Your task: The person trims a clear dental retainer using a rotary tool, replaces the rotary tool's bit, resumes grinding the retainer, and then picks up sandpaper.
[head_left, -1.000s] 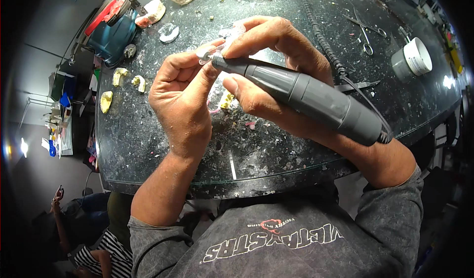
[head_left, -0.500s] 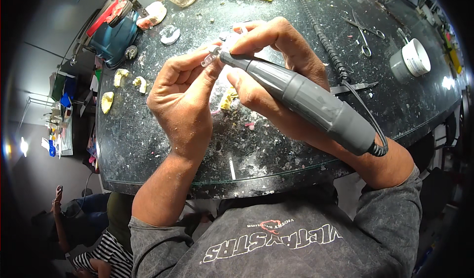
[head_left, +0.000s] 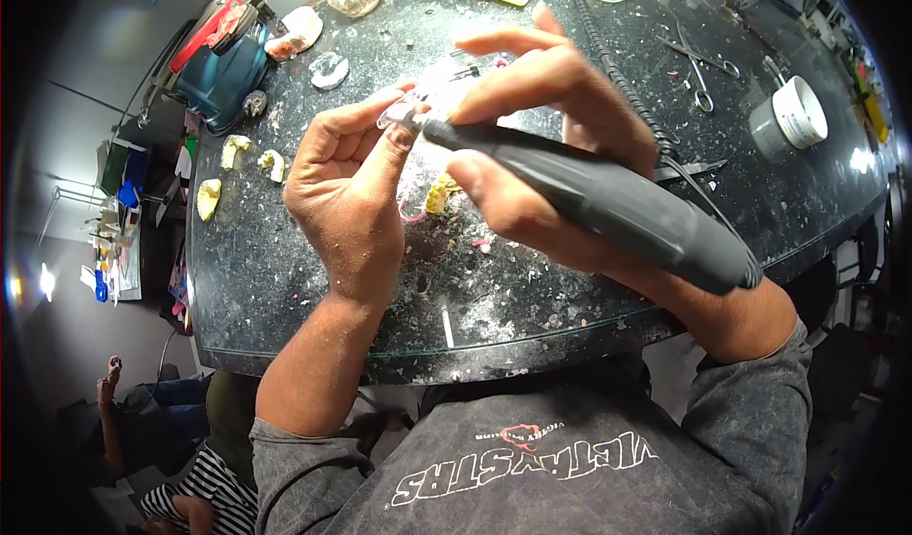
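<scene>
Between the thumb and fingers of my left hand (head_left: 350,174) is a small clear plastic piece (head_left: 393,115), possibly a dental appliance; its full shape is hidden. My right hand (head_left: 581,93) grips a dark grey rotary handpiece (head_left: 617,202) like a thick pen, with the index finger on top and the thumb underneath. The handpiece's narrow nose points at the clear piece, close to my left thumb; I cannot tell whether its tip touches. Below the hands, a yellowish cast fragment (head_left: 440,195) lies on the dusty dark table (head_left: 313,316).
Yellowish cast pieces (head_left: 235,150) and a teal device with a red part (head_left: 220,79) stand at the left. To the right are a coiled cord (head_left: 608,55), scissors (head_left: 701,65), a metal blade (head_left: 698,168) and a white tub (head_left: 800,112). Another person (head_left: 204,464) is at the lower left.
My right hand and the handpiece have shifted slightly right and down, with the upper fingers more spread. The clear piece has turned and moved a little left in my left fingers.
</scene>
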